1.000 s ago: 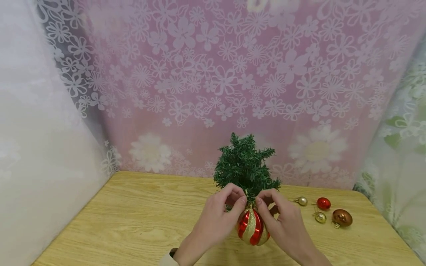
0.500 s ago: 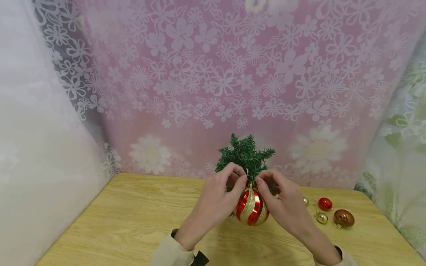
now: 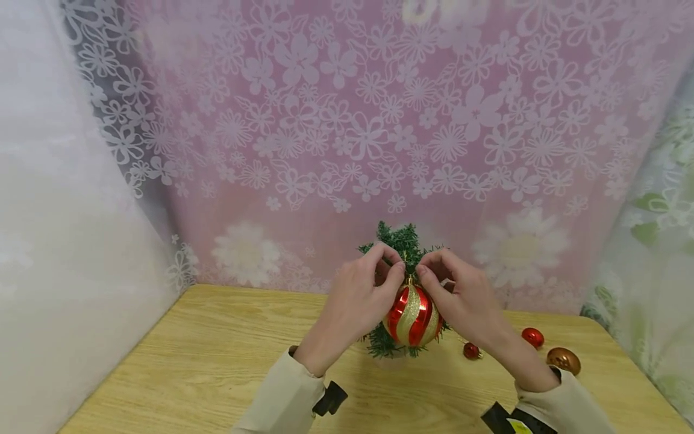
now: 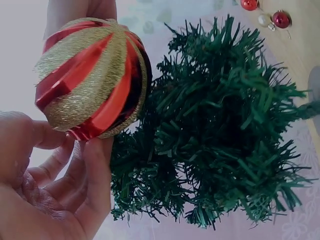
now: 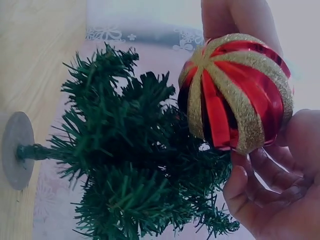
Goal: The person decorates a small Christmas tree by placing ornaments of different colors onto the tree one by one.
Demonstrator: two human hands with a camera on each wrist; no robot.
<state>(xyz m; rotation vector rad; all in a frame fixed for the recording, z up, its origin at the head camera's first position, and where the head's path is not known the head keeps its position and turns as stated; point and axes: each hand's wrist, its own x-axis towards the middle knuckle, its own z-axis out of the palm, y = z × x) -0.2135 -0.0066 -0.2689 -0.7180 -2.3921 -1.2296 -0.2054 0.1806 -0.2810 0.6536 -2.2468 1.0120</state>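
A large red Christmas bauble (image 3: 412, 316) with gold glitter swirls hangs upright in front of a small green artificial Christmas tree (image 3: 400, 236). Thumb and forefinger of my left hand (image 3: 362, 295) pinch the thin hanging string at the bauble's gold cap from the left. From the right, my right hand (image 3: 467, 295) pinches the same string, its fingertips a short gap away. In the left wrist view the bauble's underside (image 4: 90, 82) shows beside the branches. The right wrist view shows the tree's round grey base (image 5: 18, 150) standing on the table. The string is too thin to follow fully.
The wooden table (image 3: 217, 355) bears several smaller baubles at the right: a dark red one (image 3: 472, 351), a bright red one (image 3: 533, 337) and a brown one (image 3: 564, 360) partly behind the right sleeve. A pink flowered curtain (image 3: 325, 150) hangs behind the table.
Both hands have risen with the bauble, up the front of the tree. The dark red bauble has come into view below the right hand; the right forearm now covers the small gold ones.
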